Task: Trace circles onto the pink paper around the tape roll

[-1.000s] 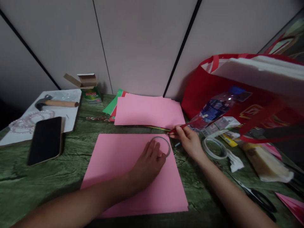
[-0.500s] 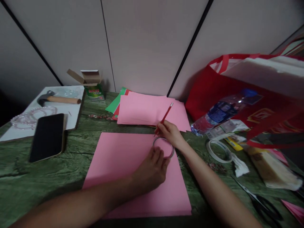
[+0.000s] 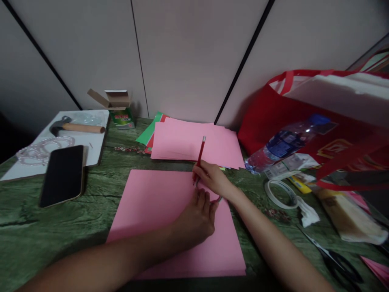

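A red pencil (image 3: pixel 201 152) with a pale end stands nearly upright in my right hand (image 3: pixel 214 179), its fingers closed round the lower part. The tip is down by the left edge of a thin grey ring (image 3: pixel 220 199), which lies on a stack of pink paper (image 3: pixel 152 202) near its upper right corner. My left hand (image 3: pixel 196 223) pinches the near side of this ring, fingers bent and pressed to the paper. Most of the ring is hidden behind my two hands. Any mark on the sheet is too faint to tell.
More pink sheets (image 3: pixel 182 138) lie behind. At left are a phone (image 3: pixel 63 175), a hammer (image 3: pixel 82 127), beads (image 3: pixel 36 150) and an open box (image 3: pixel 121 117). At right are a bottle (image 3: pixel 282 144), red bag (image 3: pixel 261 113), tape roll (image 3: pixel 267 190) and scissors (image 3: pixel 337 263).
My right hand has shifted slightly left and down, taking the pencil from the ring's top towards its left side. The pencil stands more upright. My left hand keeps its hold on the ring.
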Available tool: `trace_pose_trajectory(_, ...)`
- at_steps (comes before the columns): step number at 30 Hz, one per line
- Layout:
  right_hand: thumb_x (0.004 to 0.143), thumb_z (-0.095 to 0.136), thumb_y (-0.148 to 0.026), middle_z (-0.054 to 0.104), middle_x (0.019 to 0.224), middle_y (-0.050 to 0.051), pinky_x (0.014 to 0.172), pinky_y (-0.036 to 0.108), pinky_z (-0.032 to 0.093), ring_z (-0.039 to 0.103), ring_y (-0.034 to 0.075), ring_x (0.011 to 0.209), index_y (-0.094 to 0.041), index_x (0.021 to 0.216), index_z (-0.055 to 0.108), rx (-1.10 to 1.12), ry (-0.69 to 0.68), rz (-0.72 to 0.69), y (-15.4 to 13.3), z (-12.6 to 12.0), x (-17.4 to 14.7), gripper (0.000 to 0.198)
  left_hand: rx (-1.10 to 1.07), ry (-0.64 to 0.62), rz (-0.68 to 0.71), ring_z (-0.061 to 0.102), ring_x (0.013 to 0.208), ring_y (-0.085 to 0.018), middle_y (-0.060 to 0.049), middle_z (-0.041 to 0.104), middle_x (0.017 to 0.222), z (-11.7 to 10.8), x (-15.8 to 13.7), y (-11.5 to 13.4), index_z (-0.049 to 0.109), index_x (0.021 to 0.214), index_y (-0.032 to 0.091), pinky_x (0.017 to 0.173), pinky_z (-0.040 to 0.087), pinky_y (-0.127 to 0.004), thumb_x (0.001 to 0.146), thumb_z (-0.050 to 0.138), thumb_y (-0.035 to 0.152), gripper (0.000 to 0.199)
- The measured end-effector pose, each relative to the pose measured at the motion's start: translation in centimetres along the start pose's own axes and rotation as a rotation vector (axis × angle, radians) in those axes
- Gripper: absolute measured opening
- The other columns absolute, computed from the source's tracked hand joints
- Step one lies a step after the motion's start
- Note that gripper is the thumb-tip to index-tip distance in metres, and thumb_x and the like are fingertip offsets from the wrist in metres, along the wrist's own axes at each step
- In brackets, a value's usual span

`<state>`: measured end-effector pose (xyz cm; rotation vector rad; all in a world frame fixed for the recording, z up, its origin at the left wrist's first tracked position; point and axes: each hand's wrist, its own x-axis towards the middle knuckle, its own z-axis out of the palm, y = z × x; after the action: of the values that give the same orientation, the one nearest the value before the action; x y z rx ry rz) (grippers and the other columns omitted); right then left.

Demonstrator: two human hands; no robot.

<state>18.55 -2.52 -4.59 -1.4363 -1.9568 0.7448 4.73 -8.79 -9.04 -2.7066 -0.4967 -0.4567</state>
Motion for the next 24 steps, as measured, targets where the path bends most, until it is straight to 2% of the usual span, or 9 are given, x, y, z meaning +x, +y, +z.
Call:
trace_pose_trajectory(6,0.094,0.043,-0.025,0.062,0.07,0.002,0.057,0.022,0.035,0.056,0.013,0.062,-0.017,0.076,0.053,-0.226,-0.112,0.03,-1.5,-0.3,0.0,0.022,0.072,-0.029,0.035,0.058,0.107,-0.038,-0.032,0.059,0.111,0.2,-0.1,0.4,0.047,0.122,-0.007,0.095,0.032,-0.061,0.088,0.046,0.017,0.042)
trace_pose_trajectory(15,0.094,0.045,-0.025,0.063,0.072,0.003,0.057,0.022,0.031,0.054,0.013,0.063,-0.017,0.077,0.054,-0.328,-0.146,0.061,-1.8,-0.3,0.1,0.021,0.097,-0.036,0.05,0.058,0.107,-0.038,-0.03,0.061,0.11,-0.3,0.0,0.1,0.049,0.122,-0.006,0.093,0.036,-0.06,0.088,0.047,0.018,0.042)
trace_pose_trajectory(24,0.094,0.044,-0.025,0.067,0.074,0.005,0.056,0.022,0.034,0.061,0.016,0.065,-0.017,0.081,0.053,-0.344,-0.037,0.066,-0.2,-0.4,0.6,0.018,0.134,-0.051,0.069,0.059,0.104,-0.038,-0.03,0.061,0.11,-0.3,-0.1,0.2,0.05,0.121,-0.006,0.09,0.038,-0.058,0.087,0.045,0.016,0.04)
